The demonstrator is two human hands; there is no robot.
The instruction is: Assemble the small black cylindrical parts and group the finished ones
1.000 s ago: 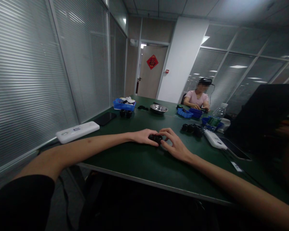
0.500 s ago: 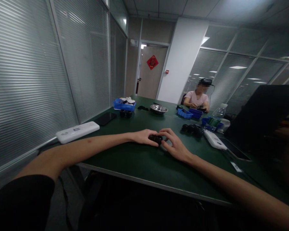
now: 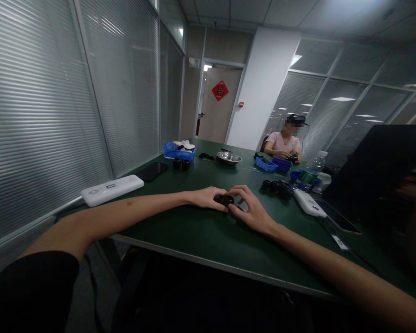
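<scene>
A small black rounded part (image 3: 224, 200), its exact kind too dark to make out, is held between my two hands just above or on the green table (image 3: 194, 231). My left hand (image 3: 206, 197) closes on its left side, the thumb along the near edge and the fingers over the far edge. From the right, my right hand (image 3: 253, 212) curves round the other end with thumb and fingertips against it. The fingertips partly cover the part.
Black rounded pieces (image 3: 276, 187) lie right of my hands; two more (image 3: 181, 164) stand beside a filled blue basket (image 3: 179, 151). A steel bowl (image 3: 229, 158), white power bank (image 3: 113, 189), phone (image 3: 153, 171) and bottle (image 3: 312, 169) surround the work area. A co-worker (image 3: 284, 141) sits across.
My right thumb has shifted slightly left along the near side of the black part. Both hands otherwise stay in place. The co-worker's held item shows greener now.
</scene>
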